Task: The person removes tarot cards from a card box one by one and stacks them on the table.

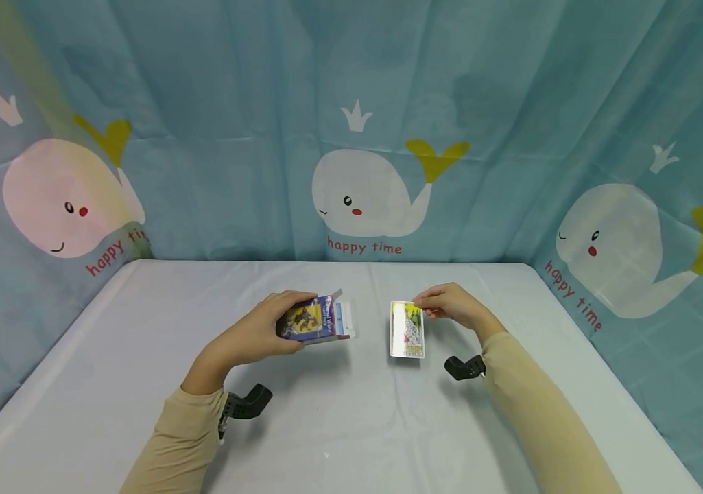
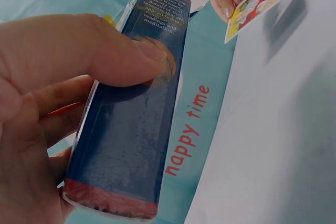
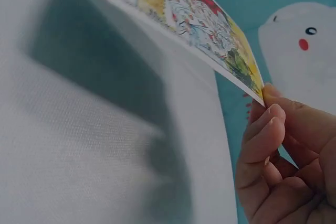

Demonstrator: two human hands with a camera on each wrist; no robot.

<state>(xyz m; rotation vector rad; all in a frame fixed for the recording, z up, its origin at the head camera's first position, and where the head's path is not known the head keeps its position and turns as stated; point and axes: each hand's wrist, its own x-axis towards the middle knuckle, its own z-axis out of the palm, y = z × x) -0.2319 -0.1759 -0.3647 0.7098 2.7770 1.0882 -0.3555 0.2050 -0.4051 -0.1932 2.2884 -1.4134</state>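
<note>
Above the white counter (image 1: pixel 326 439), from where I sit, I see both hands busy. The left hand (image 1: pixel 255 329) grips a blue card box (image 1: pixel 306 321), its thumb and fingers clasped around opposite sides. On the left wrist view I read small pale print on the box's narrow side, with a red band at the near end and the thumb (image 2: pixel 123 59) lying across the blue. Its end with raised flaps (image 1: pixel 346 320) points toward the right hand (image 1: pixel 456 307), and something pale blue shows there.

My right hand pinches an illustrated card (image 1: pixel 414 331) at one corner between thumb and fingers. The card is held up off the cloth, apart from the box, and its shadow (image 3: pixel 94 56) falls on the white surface. Its face shows yellow, red, white and green; glare washes out part of it for me from the head camera.

Tan sleeves (image 1: pixel 542 412) cover both forearms, and a black device (image 1: pixel 250 402) sits at each wrist. Behind, I have a teal curtain (image 1: pixel 234 89) with crowned whales (image 1: pixel 370 195) and red "happy time" lettering (image 1: pixel 364 245).
</note>
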